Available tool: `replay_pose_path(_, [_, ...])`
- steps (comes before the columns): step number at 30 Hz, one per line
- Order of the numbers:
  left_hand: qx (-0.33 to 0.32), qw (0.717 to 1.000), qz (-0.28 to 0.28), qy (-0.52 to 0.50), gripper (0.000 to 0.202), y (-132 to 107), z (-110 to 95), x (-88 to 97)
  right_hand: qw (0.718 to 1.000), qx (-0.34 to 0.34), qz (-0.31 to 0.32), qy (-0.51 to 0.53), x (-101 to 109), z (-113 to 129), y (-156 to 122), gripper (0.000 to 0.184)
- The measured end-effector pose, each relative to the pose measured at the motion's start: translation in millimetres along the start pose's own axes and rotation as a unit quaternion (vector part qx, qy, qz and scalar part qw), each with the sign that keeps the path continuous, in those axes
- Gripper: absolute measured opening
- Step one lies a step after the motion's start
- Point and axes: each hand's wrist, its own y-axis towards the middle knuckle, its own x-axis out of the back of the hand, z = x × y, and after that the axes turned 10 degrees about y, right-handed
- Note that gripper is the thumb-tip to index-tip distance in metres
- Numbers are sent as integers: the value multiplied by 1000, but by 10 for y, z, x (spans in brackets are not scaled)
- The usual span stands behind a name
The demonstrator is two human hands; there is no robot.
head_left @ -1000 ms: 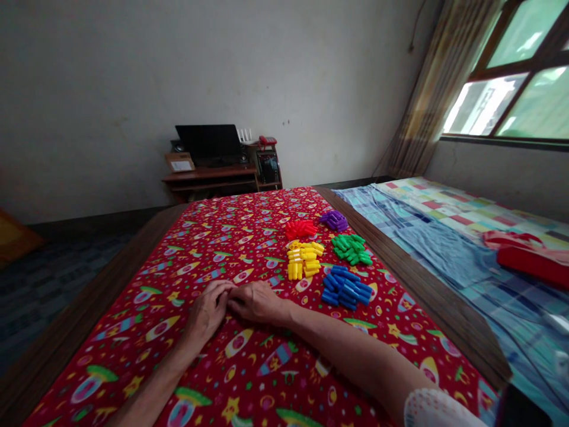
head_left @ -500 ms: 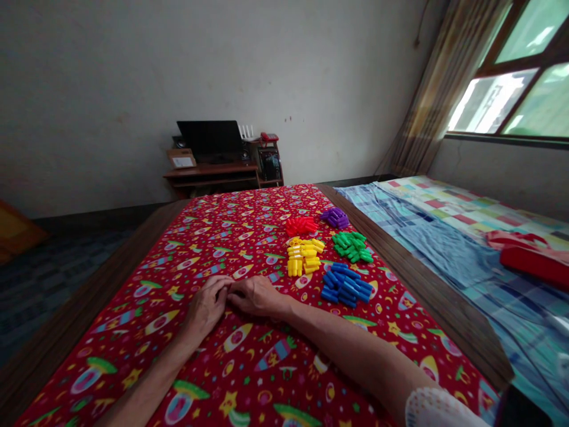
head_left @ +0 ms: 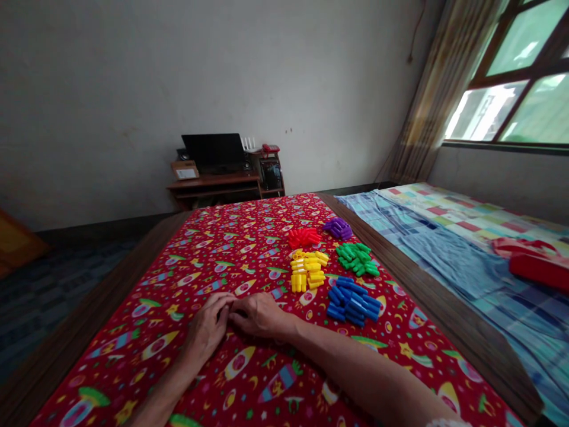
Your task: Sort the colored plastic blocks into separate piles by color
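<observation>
My left hand (head_left: 208, 326) rests on the red patterned tablecloth (head_left: 178, 356), its fingers bent and pressed together. Against its fingertips lies my right hand (head_left: 258, 315), curled and palm down. I see nothing held in either hand, though the undersides are hidden. Right of my right hand is a pile of blue plastic tubes (head_left: 353, 301), the closest of several piles. Behind it are yellow tubes (head_left: 306, 270), partly in stacked rows, and green tubes (head_left: 357, 259). Farther back lie red tubes (head_left: 304, 237) and purple tubes (head_left: 338, 228). Neither hand touches a pile.
Dark wooden table edges (head_left: 427, 279) flank the cloth. A bed (head_left: 462, 261) with checked covers stands on the right, with a red item (head_left: 537, 273) on it. Beyond the table is a desk (head_left: 217, 179) with a monitor (head_left: 213, 153) and a cardboard box (head_left: 185, 170).
The camera view has tilted slightly upward, so everything sits a little lower in the picture. My hands keep the same pose, and the tube piles stay in place.
</observation>
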Motion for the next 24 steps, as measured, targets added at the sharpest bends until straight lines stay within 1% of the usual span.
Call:
replay_pose_path(5, [-2,1000,-4,-5,32,-13,-3,8,1000,12,-2,5,-36,-18,-2,21])
replay_pose_path(10, [-2,1000,-9,-2,29,-26,1,13,1000,-2,5,17,39,41,-15,21])
replay_pose_path(13, [-1,1000,-6,0,28,-20,-16,33,1000,-4,9,27,37,33,-28,21])
replay_pose_path(15, [2,1000,1,1,28,-11,-34,53,999,-13,5,50,10,17,-13,20])
replay_pose_path(17, [6,1000,11,2,27,-3,-46,66,994,-31,-17,101,31,46,40,21])
replay_pose_path(19, [4,1000,15,12,27,-1,-45,62,984,-30,-59,163,182,145,119,24])
replay_pose_path(20, [1,1000,11,19,27,-2,-41,54,978,-16,-82,190,323,210,154,25])
replay_pose_path(22, [-6,1000,0,31,28,-10,-34,33,963,32,-135,229,729,307,178,27])
replay_pose_path(23, [-7,999,-6,33,28,-15,-32,24,953,45,-177,243,977,304,151,29])
replay_pose_path(24, [-7,999,-7,32,29,-20,-34,18,939,42,-235,248,1236,248,93,32])
